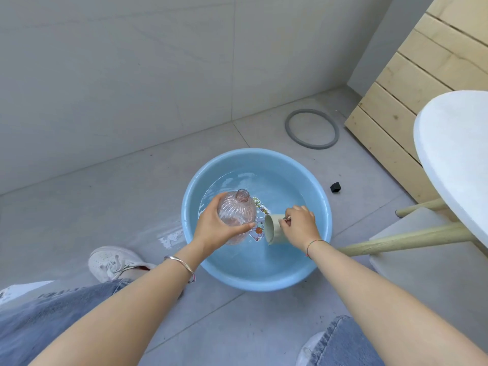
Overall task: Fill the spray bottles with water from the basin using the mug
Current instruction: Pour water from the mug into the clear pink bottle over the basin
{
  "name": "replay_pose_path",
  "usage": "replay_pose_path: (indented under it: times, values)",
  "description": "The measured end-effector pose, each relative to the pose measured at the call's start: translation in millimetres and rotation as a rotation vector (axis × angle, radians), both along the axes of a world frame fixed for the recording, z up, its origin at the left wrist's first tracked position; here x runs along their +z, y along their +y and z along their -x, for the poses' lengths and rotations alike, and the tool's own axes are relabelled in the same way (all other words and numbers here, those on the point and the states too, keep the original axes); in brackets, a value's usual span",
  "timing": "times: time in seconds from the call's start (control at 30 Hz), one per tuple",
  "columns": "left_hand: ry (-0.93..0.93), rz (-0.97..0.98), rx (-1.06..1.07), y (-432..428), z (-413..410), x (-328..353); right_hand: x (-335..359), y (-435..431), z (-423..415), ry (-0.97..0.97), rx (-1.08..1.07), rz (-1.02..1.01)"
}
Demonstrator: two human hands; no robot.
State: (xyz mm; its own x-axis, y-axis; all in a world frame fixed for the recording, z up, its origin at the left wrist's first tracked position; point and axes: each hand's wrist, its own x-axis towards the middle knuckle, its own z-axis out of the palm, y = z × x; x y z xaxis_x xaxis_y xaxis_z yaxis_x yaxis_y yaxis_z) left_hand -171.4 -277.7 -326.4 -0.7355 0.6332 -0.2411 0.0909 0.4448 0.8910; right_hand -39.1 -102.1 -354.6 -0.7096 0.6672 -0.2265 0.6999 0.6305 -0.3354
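The uncapped bottle (235, 217) hangs over the middle of the basin (323, 207), the left hand (214, 226) wrapped round it, while the right hand (299, 223) grips the tipped mug (274, 229) at the water, apparently scooping; next comes a steady pour into the narrow neck.

uncapped bottle (237, 211), tipped mug (274, 231) perhaps dipping, over blue basin (258, 276).

The grey tiled floor (118, 207) carried a blue basin (253, 282) of water. A grey ring (287, 127) lay toward the far right corner, a small black block (335, 187) near the basin, a wet patch (169, 237) at its left side.
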Motion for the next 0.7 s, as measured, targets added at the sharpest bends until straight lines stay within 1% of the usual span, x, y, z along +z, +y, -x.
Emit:
replay_pose_path:
  times: [0.1,0.2,0.27,0.33,0.47,0.6,0.7]
  values:
    - [0.001,0.001,-0.001,-0.7,1.1,1.1,-2.6,-2.2,-0.1,0.011,-0.032,0.049]
    - [-0.001,-0.002,-0.006,-1.2,2.3,1.7,-4.6,-4.4,0.2,0.070,-0.070,0.113]
    - [0.006,0.000,-0.003,-2.0,3.6,1.7,-3.1,-5.8,0.1,0.147,-0.157,0.188]
    - [0.015,0.002,0.000,-3.1,5.4,1.4,2.2,-3.9,-0.4,0.236,-0.292,0.296]
    - [0.025,-0.005,0.007,-5.8,7.1,5.3,28.8,2.8,-0.3,0.365,-0.477,0.466]
    - [0.048,-0.028,0.008,-7.0,8.0,11.6,65.6,9.7,3.7,0.458,-0.540,0.506]
    - [0.067,-0.046,0.012,-7.3,6.7,18.8,94.8,15.9,6.6,0.536,-0.546,0.484]
